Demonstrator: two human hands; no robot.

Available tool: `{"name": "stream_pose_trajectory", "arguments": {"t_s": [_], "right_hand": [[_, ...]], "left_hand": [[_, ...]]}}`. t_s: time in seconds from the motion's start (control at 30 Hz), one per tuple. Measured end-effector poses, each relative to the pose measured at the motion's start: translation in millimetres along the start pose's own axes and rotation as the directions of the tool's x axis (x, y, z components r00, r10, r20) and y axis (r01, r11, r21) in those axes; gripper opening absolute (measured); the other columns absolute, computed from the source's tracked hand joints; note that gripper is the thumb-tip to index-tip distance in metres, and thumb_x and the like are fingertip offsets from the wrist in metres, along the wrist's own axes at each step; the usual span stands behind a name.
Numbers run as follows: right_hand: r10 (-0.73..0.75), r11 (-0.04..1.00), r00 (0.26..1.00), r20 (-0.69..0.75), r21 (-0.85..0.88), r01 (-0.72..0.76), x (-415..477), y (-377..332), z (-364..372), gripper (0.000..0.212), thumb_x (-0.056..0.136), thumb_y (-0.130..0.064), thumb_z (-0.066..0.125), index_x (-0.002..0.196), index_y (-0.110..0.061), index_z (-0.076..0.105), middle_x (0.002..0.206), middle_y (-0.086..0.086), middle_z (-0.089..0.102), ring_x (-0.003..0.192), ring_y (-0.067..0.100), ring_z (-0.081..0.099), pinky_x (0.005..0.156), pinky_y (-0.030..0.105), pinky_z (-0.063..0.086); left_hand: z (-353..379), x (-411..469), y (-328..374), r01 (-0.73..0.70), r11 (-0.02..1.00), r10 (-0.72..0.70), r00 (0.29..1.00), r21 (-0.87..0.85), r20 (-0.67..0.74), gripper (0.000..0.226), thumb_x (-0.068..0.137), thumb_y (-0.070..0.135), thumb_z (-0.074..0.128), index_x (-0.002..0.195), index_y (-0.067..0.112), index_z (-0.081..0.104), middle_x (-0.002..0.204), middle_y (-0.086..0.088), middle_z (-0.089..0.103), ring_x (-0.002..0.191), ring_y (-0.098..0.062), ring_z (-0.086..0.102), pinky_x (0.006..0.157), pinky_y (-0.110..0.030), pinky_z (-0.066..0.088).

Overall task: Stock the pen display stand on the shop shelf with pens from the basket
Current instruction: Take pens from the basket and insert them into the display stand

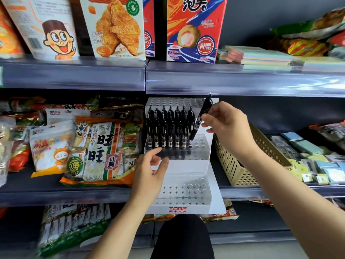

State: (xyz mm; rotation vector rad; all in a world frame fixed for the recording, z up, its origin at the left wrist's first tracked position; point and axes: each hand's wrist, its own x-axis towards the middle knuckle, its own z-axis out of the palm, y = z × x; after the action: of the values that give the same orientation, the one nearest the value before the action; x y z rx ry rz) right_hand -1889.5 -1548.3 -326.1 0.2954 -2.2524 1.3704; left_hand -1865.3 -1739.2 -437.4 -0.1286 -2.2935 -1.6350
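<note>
Centre frame: right hand [224, 124] pinches slim black pen [200, 118], tilted, tip at middle tier of white stepped plastic stand [186, 165]; left hand [151, 171] loosely spread at its left edge.

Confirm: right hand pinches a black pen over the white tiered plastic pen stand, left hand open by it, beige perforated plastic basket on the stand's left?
One error: the head view shows the beige perforated plastic basket to the right of the white tiered plastic pen stand, not left. The right hand does pinch the black pen; the left hand is open by the stand.
</note>
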Motion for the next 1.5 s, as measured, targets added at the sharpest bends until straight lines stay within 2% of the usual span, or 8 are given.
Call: {"name": "stream_pose_trajectory", "arguments": {"t_s": [0.1, 0.23, 0.37, 0.53, 0.87, 1.1, 1.2, 1.5], "right_hand": [[-0.018, 0.993, 0.999, 0.046, -0.113, 0.023, -2, 7, 6, 0.009, 0.087, -0.016, 0.065, 0.081, -0.013, 0.058, 0.074, 0.001, 0.065, 0.075, 0.026, 0.066, 0.069, 0.045, 0.056], [0.039, 0.988, 0.997, 0.067, -0.150, -0.029, 0, 15, 10, 0.010, 0.087, -0.017, 0.064, 0.080, -0.015, 0.057, 0.073, -0.001, 0.064, 0.075, 0.027, 0.066, 0.070, 0.049, 0.055], [0.113, 0.971, 0.987, 0.116, -0.225, -0.085, 3, 27, 16, 0.014, 0.087, -0.020, 0.064, 0.076, -0.018, 0.056, 0.072, -0.002, 0.064, 0.075, 0.023, 0.068, 0.072, 0.045, 0.056], [0.131, 0.940, 0.984, 0.119, -0.330, -0.085, 4, 36, 23, 0.016, 0.088, -0.025, 0.063, 0.074, -0.020, 0.058, 0.073, -0.005, 0.062, 0.076, 0.018, 0.066, 0.066, 0.024, 0.049], [0.098, 0.873, 0.978, 0.186, -0.488, 0.006, 12, 32, 26, 0.012, 0.087, -0.027, 0.063, 0.078, -0.019, 0.063, 0.078, 0.003, 0.068, 0.072, 0.022, 0.062, 0.070, 0.034, 0.053], [0.120, 0.914, 0.980, 0.158, -0.403, -0.047, 7, 34, 19, 0.014, 0.082, -0.028, 0.070, 0.091, -0.017, 0.073, 0.073, -0.004, 0.068, 0.074, 0.015, 0.065, 0.075, 0.029, 0.052], [0.162, 0.910, 0.977, 0.140, -0.404, -0.093, 5, 39, 8, 0.032, 0.079, -0.032, 0.072, 0.107, -0.018, 0.066, 0.082, -0.005, 0.071, 0.083, 0.013, 0.064, 0.078, 0.026, 0.049], [0.250, 0.816, 0.968, -0.002, -0.538, -0.212, -24, 99, -83, 0.023, 0.088, -0.019, 0.063, 0.108, -0.011, 0.070, 0.103, 0.002, 0.071, 0.078, 0.012, 0.065, 0.068, 0.018, 0.051]], "left_hand": [[-4, 2, 1, 0.006, 1.000, -0.006, 1.000, 0.010, -0.006, 0.032, 0.090, 0.023, 0.059, 0.121, 0.025, 0.053, 0.103, 0.000, 0.054, 0.097, -0.006, 0.051, 0.066, 0.001, 0.037], [-10, 6, 3, 0.031, 0.999, -0.031, 0.999, 0.010, -0.045, 0.028, 0.091, 0.024, 0.059, 0.118, 0.028, 0.053, 0.104, 0.002, 0.054, 0.098, -0.009, 0.051, 0.065, -0.002, 0.039], [-13, 10, 2, 0.044, 0.999, -0.044, 0.997, -0.007, -0.060, 0.027, 0.091, 0.025, 0.059, 0.117, 0.029, 0.053, 0.108, 0.000, 0.055, 0.098, -0.009, 0.052, 0.069, -0.008, 0.039], [-11, 8, 6, 0.045, 0.999, -0.043, 0.997, 0.026, -0.064, 0.028, 0.091, 0.024, 0.058, 0.118, 0.025, 0.056, 0.103, 0.004, 0.053, 0.097, -0.008, 0.051, 0.064, 0.003, 0.036], [-4, 8, 13, 0.029, 0.999, -0.028, 0.999, 0.031, -0.032, 0.019, 0.090, 0.022, 0.059, 0.109, 0.029, 0.058, 0.106, -0.002, 0.055, 0.097, -0.009, 0.052, 0.065, 0.002, 0.037], [7, 6, 21, -0.017, 0.999, 0.018, 1.000, 0.047, -0.008, 0.018, 0.090, 0.020, 0.060, 0.105, 0.030, 0.059, 0.107, -0.001, 0.055, 0.095, -0.001, 0.052, 0.065, 0.001, 0.038], [16, 3, 29, -0.054, 0.998, 0.053, 0.998, 0.033, 0.022, 0.019, 0.090, 0.018, 0.059, 0.100, 0.034, 0.059, 0.103, 0.001, 0.057, 0.091, 0.003, 0.054, 0.067, -0.001, 0.040], [95, -24, 56, -0.198, 0.980, 0.181, 0.913, 0.007, 0.366, 0.020, 0.091, 0.017, 0.058, 0.110, 0.021, 0.065, 0.102, 0.013, 0.063, 0.094, 0.006, 0.056, 0.074, -0.007, 0.047]]}}
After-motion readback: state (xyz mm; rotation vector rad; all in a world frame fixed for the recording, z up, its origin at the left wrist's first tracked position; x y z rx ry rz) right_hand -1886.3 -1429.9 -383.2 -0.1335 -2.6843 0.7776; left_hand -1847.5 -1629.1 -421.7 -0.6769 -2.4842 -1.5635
